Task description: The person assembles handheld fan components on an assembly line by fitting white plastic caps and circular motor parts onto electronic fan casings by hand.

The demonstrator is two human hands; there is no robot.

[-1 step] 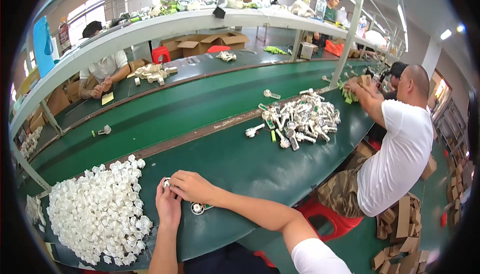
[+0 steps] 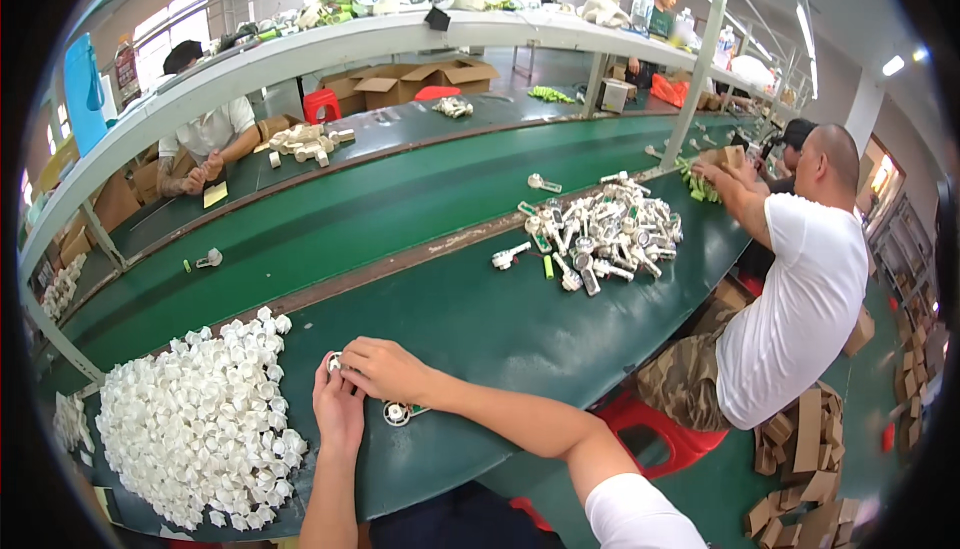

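Just right of a heap of small white plastic pieces point(image 2: 195, 429), my two hands meet low over the green work table. Between the fingertips is a small round white part point(image 2: 334, 362), mostly covered by the fingers. My left hand point(image 2: 338, 411) is closed around it from below and the left. Bent over from the right, my right hand point(image 2: 388, 371) has its fingers closed on the same part. Beneath the right wrist lies a white ring-shaped piece with a green strip point(image 2: 397, 414), partly hidden by the forearm.
A pile of white handheld fan-like units point(image 2: 615, 234) lies farther right on the table. Behind runs a green conveyor belt point(image 2: 400, 199) under a white overhead shelf point(image 2: 480, 34). On the right, a co-worker point(image 2: 790, 279) sits on a red stool point(image 2: 650, 436) near cardboard pieces point(image 2: 800, 489).
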